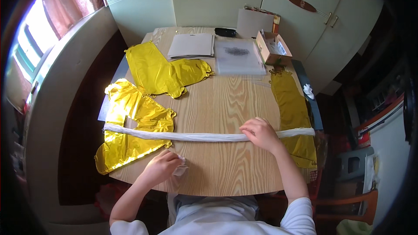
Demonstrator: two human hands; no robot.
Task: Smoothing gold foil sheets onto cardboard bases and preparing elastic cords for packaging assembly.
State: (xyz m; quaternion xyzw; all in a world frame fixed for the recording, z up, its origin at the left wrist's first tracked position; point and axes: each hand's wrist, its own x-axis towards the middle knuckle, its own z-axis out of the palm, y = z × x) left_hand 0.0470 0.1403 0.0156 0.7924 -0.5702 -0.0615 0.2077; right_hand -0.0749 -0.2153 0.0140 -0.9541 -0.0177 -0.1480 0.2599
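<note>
A long bundle of white strings (204, 137) lies across the near part of the table, its ends resting over gold foil. My right hand (260, 134) is at the bundle right of centre, fingertips pinched together on it; whether a single string is between them is too small to see. Nearer the front edge, my left hand (162, 167) is closed on a crumpled, thin white piece (180, 167), tissue or plastic. Beside it, under the bundle's left part, lies a flat gold foil balloon (130, 109). Another long foil balloon (292, 104) passes under the right end.
A third flat foil balloon (165, 69) lies at the far left of the wooden table (213, 165). Behind are grey-white sheets (191, 45), clear plastic bags (239, 61), a black case (225, 32) and an open small box (274, 50). White crumpled tissue (308, 91) sits at the right edge.
</note>
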